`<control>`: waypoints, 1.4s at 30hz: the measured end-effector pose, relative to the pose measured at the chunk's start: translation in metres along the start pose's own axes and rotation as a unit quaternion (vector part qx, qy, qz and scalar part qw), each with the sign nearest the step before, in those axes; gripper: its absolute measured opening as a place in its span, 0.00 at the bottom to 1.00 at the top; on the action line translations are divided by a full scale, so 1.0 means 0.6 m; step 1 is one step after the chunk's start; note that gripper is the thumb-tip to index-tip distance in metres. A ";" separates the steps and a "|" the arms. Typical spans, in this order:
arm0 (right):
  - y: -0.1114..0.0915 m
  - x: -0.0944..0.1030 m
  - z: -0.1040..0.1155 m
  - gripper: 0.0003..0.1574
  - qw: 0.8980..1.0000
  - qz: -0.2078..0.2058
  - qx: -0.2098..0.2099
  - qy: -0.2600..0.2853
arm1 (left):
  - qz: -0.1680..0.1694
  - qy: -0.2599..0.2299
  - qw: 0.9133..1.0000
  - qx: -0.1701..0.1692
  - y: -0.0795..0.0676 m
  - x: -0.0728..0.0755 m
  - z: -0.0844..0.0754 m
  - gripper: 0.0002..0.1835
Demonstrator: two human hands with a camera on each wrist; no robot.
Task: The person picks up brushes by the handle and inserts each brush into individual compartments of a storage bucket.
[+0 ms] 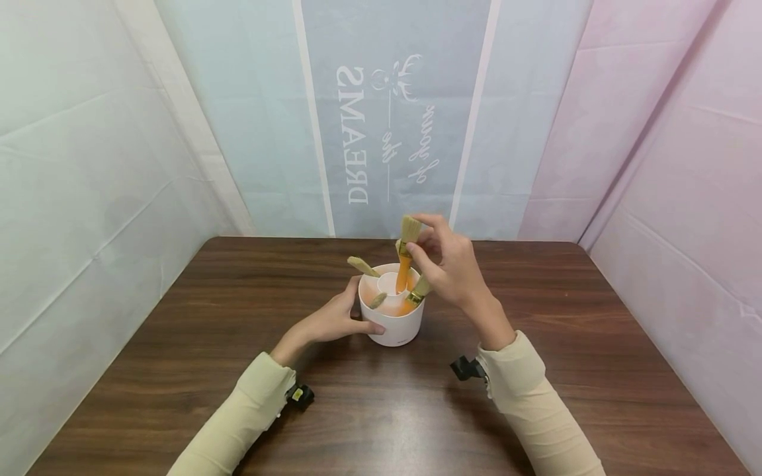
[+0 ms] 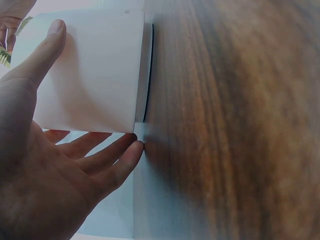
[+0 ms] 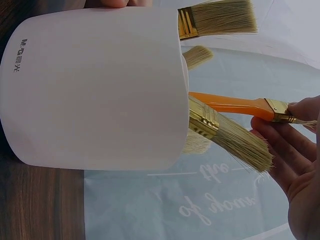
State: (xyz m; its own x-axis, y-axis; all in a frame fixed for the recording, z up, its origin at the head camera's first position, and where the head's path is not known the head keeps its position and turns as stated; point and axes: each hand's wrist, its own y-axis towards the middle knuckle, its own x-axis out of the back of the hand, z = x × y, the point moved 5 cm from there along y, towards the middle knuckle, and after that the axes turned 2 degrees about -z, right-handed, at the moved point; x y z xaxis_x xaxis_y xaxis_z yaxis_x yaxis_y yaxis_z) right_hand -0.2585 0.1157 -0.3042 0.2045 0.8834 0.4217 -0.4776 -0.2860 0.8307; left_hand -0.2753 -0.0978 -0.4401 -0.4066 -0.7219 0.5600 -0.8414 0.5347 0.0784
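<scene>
A white round desk organizer (image 1: pixel 395 330) with inner compartments stands upright on the table. My left hand (image 1: pixel 331 321) holds its left side, the thumb on the near wall and the fingers round the other side, as the left wrist view shows. Above the rim, my right hand (image 1: pixel 455 268) pinches a paintbrush (image 3: pixel 235 104) at its gold metal band. Its bristles point up and its orange handle reaches down into the organizer. Other paintbrushes stand bristles up inside: one leaning left (image 1: pixel 362 266), one near the front (image 1: pixel 378 301), and a wide one at the right (image 3: pixel 235 140).
The brown wood-grain table (image 1: pixel 536 410) stretches out on both sides of the organizer. A pale blue-grey cloth (image 1: pixel 393 132) with mirrored white lettering hangs at the back, and pale cloth walls (image 1: pixel 89 198) flank the table.
</scene>
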 end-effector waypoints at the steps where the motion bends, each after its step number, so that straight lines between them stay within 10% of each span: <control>1: 0.000 0.000 0.000 0.26 1.000 0.000 0.000 0.000 | 0.000 0.000 1.000 0.001 0.000 0.000 0.000 0.59; 42: -0.004 -0.005 -0.001 0.25 1.000 0.023 0.001 -0.014 | 0.002 -0.010 1.000 0.004 -0.002 -0.002 -0.001 0.58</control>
State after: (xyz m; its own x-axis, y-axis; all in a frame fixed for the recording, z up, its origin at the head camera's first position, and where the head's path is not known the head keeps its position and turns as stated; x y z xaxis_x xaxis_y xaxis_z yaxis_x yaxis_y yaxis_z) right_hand -0.2587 0.1140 -0.3077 0.2057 0.8590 0.4689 -0.4850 -0.3267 0.8112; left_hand -0.2737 -0.0972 -0.4402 -0.4171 -0.7279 0.5443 -0.8426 0.5341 0.0687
